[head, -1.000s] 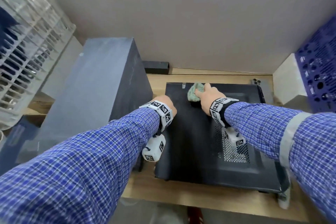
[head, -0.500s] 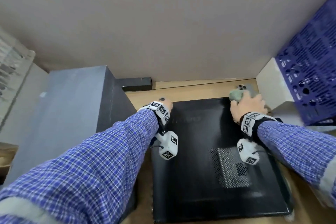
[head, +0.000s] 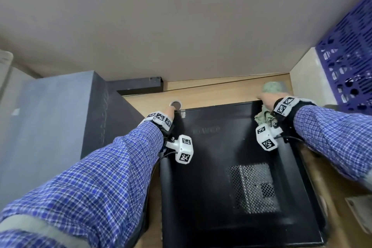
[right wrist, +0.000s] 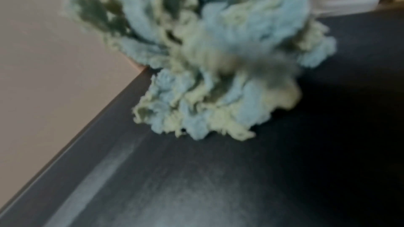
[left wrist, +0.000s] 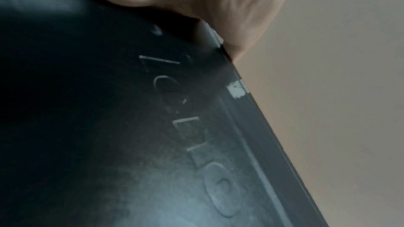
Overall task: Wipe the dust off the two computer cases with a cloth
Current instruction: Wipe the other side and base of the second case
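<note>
A black computer case (head: 221, 187) lies flat on the wooden desk, with a mesh vent on its top panel. A taller grey case (head: 50, 127) stands to its left. My right hand (head: 267, 99) grips a crumpled green-blue cloth (head: 272, 87) at the flat case's far right corner. In the right wrist view the cloth (right wrist: 207, 58) presses on the dusty panel (right wrist: 240, 187) near its edge. My left hand (head: 171, 110) holds the far left corner. In the left wrist view its fingers (left wrist: 229, 6) curl over the edge of the case (left wrist: 131, 127), which bears embossed letters.
A blue perforated crate (head: 346, 56) and a white box (head: 306, 78) stand close at the right. A small black box (head: 141, 85) lies against the back wall. A round metal grommet (head: 175, 104) sits in the desk (head: 217, 92) just past my left hand.
My right hand has swept the cloth from the far middle of the flat case to its far right corner. My left hand slid forward along the left edge to the far left corner.
</note>
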A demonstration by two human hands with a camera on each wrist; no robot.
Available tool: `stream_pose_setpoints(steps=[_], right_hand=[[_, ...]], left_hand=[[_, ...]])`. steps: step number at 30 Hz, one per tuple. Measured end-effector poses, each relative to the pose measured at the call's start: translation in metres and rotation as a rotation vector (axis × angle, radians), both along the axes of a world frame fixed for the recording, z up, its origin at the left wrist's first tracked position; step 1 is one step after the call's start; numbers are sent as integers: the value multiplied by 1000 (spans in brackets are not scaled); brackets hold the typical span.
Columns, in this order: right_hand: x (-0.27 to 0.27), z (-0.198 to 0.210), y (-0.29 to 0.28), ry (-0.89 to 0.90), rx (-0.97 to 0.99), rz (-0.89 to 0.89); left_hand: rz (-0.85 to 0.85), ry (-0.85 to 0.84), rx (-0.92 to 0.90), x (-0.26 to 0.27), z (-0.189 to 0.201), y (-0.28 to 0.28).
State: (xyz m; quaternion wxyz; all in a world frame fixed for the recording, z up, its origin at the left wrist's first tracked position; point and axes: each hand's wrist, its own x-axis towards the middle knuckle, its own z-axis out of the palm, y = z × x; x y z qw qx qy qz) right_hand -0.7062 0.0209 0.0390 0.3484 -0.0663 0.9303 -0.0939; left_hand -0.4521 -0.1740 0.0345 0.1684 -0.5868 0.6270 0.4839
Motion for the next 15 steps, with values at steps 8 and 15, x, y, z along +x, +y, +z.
stream_pose_setpoints(steps=[8, 15], right_hand=[[-1, 4, 4, -34, 7, -50], [-6, 34, -4, 66, -187, -218]], left_hand=[[38, -2, 5, -3, -1, 2], [-165, -139, -275, 5, 18, -12]])
